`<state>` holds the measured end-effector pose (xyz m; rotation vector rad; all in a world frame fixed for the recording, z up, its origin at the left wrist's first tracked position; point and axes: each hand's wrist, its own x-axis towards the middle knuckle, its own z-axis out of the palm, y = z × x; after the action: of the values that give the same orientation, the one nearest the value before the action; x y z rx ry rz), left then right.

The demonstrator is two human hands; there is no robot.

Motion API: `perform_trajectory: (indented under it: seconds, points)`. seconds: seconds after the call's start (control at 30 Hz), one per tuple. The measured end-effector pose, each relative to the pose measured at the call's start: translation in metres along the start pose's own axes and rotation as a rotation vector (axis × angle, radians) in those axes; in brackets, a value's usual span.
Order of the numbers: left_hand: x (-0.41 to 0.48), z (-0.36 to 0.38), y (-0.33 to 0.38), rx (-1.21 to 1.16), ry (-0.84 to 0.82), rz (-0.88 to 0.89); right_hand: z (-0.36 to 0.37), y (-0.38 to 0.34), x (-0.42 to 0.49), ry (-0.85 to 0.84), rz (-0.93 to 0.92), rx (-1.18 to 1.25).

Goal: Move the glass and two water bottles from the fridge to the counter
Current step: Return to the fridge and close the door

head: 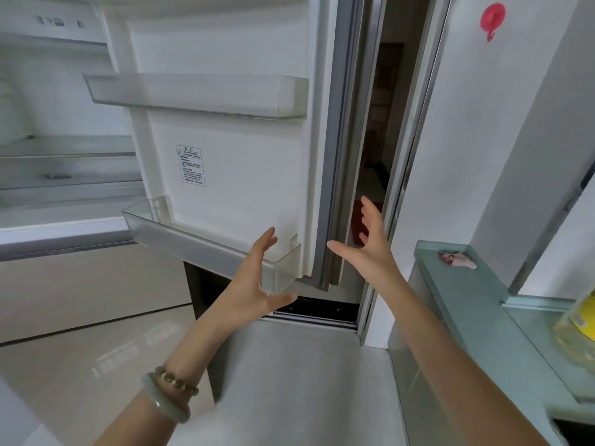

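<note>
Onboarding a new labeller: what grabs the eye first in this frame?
Two bare, open hands reach up mid-frame: the left hand by the lower door bin, the right hand at the edge of the open fridge door, whose bins look empty. A red hook stands out on the white wall at top right. No glass or water bottle is clearly visible.

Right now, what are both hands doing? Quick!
Left hand: open, fingers spread, holding nothing.
Right hand: open, fingers spread, holding nothing.
</note>
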<state>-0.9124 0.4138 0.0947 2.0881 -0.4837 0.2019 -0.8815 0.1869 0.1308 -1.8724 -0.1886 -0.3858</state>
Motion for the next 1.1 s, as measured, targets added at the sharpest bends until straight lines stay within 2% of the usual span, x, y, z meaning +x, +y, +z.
perform_trajectory:
  seconds: [0.3,0.47,0.67,0.87,1.1]
  points:
    - [0.001,0.008,-0.004,0.197,0.022,-0.017,-0.003,0.020,0.042,-0.076,0.076,0.096]
    - [-0.001,0.006,-0.001,0.226,0.018,-0.029,0.000,0.021,0.047,-0.115,0.082,0.142]
    - [-0.013,-0.008,0.008,0.043,0.023,-0.088,0.005,0.018,0.036,-0.106,0.075,0.147]
    - [-0.036,-0.024,0.024,-0.012,0.091,-0.037,0.014,0.006,0.008,-0.120,-0.011,0.086]
    - [-0.065,-0.038,0.043,-0.005,0.229,0.082,0.038,-0.027,-0.030,-0.221,-0.142,0.087]
